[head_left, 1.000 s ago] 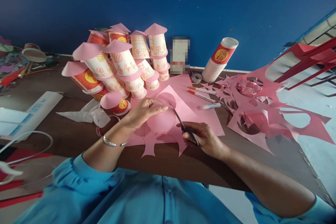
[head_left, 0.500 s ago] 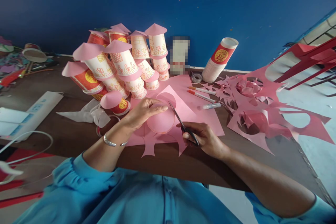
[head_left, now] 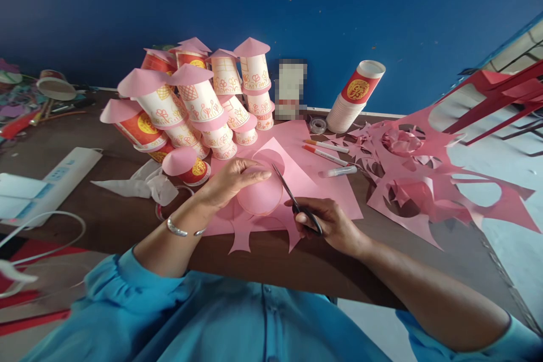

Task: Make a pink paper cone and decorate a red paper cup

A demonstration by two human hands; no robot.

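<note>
Pinched between the thumb and fingers of my left hand (head_left: 233,181) is a round pink paper disc (head_left: 261,195) with an orange outline along its edge. My right hand (head_left: 326,220) is closed around the dark handles of a pair of scissors (head_left: 288,188). The scissor blades point up and away, lying close along the disc's right edge; whether they touch it I cannot tell. Under the disc lie pink paper sheets (head_left: 303,175), one with a round hole. Cut pink offcuts (head_left: 241,239) stick out toward the table's front edge.
Decorated paper cups with pink cone roofs (head_left: 193,96) stand stacked at the left. Behind lie a tape roll (head_left: 318,126) and a leaning cup stack (head_left: 354,96). Markers (head_left: 326,155) rest on pink paper. Paper scraps (head_left: 424,198) spread right; crumpled white tissue (head_left: 148,184) lies left.
</note>
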